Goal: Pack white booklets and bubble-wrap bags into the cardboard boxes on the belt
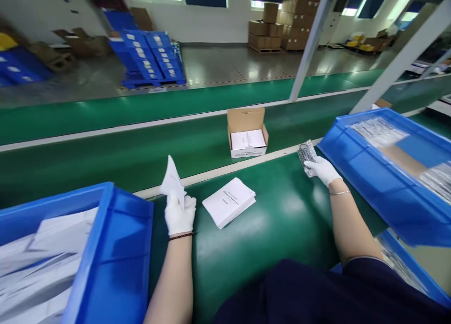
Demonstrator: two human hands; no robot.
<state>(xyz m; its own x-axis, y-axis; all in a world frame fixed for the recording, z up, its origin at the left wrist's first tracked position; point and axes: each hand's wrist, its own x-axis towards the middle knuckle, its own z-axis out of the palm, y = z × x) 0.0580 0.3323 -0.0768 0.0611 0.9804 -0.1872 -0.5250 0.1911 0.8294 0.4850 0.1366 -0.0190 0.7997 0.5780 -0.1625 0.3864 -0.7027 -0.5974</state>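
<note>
White leaflet [172, 179] pinched in left hand [179, 214]; right hand [322, 169] grips silvery packet [306, 153], contents unreadable.

- Booklets [229, 202]: dark printed lines on top cover, too blurred to read.
- Box [247, 138]: faint print on white insert and front face, illegible.
- Stacked crates [150, 56]: white labels, unreadable.

A green desk [282, 220] carries 1 stack of white leaflets [229, 202] near its middle. Beyond it, 1 open carton [247, 138] sits on the green conveyor belt [105, 159].
</note>
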